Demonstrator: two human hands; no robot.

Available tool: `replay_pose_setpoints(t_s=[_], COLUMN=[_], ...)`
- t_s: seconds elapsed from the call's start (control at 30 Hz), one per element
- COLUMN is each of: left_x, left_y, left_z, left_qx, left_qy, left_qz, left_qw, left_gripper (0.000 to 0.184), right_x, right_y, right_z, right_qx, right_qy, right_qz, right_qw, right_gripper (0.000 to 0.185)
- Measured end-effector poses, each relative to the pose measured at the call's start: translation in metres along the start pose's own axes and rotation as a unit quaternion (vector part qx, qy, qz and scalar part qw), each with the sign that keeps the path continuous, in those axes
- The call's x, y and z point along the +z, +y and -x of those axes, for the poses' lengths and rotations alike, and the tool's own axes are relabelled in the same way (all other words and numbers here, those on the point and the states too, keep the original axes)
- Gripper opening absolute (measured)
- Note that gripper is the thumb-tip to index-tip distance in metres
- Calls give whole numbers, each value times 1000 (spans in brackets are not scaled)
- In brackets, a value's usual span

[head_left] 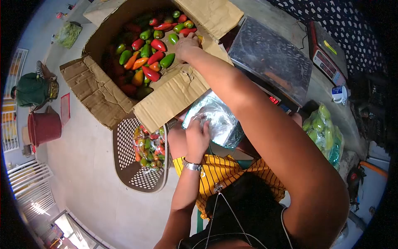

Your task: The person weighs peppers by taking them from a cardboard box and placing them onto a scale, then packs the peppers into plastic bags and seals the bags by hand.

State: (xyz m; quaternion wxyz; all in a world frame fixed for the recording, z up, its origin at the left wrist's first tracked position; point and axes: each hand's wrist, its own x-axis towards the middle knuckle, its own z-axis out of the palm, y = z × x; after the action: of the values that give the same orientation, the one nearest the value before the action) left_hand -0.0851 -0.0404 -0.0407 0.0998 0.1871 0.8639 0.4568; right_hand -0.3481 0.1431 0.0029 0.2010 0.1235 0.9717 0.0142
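Observation:
An open cardboard box (91,89) holds red, green and orange peppers (150,74). My right hand (188,46) reaches into the box at its right side, beside a green pepper; its fingertips are partly hidden, so what they hold cannot be made out. Below the box, my left hand (197,137), with a metal watch at the wrist, is at the left edge of a stack of clear plastic bags (222,128). Its fingers are curled and pressed near the plastic. Under the box flap stands a perforated basket (124,145) with bagged peppers (150,151) inside.
A scale (271,58) with a lit red display is right of the box. Farther right are a second scale (327,62), a white mug (339,94) and bagged green vegetables (321,126). At the left are a red bucket (44,128) and a person in green (33,90).

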Motion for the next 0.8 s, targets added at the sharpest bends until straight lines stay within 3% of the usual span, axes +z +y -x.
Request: replay_pose_setpoints(t_s=[0.13, 0.27, 0.33, 0.5, 0.57, 0.67, 0.73, 0.8], left_x=[-7, -2, -8, -3, -3, 2, 5, 9], left_y=[10, 2, 11, 1, 0, -7, -12, -15], left_z=[-2, -1, -1, 0, 0, -1, -2, -1], left_qx=[-64, -51, -89, -49, -40, -23, 5, -29], left_qy=[-44, -25, -42, -20, -16, -14, -20, -30], left_qz=[11, 18, 24, 29, 33, 14, -35, 1], left_qw=[997, 998, 995, 998, 999, 1000, 999, 999], left_gripper=[23, 23, 23, 21, 21, 22, 24, 24], right_x=[14, 7, 3, 45, 12, -3, -2, -4], right_y=[8, 12, 10, 3, 4, 1, -8, -13], right_z=[-25, 3, 6, -44, 4, 29, 20, 7], right_qx=[-29, -49, -48, -96, -144, -204, -222, -234], right_qy=[29, 40, 36, 10, -25, 35, 11, 16], right_qz=[4, 50, 71, 45, 48, -84, -63, -43], right_qw=[999, 997, 996, 994, 988, 975, 973, 971], right_gripper=[70, 69, 71, 80, 85, 96, 96, 98])
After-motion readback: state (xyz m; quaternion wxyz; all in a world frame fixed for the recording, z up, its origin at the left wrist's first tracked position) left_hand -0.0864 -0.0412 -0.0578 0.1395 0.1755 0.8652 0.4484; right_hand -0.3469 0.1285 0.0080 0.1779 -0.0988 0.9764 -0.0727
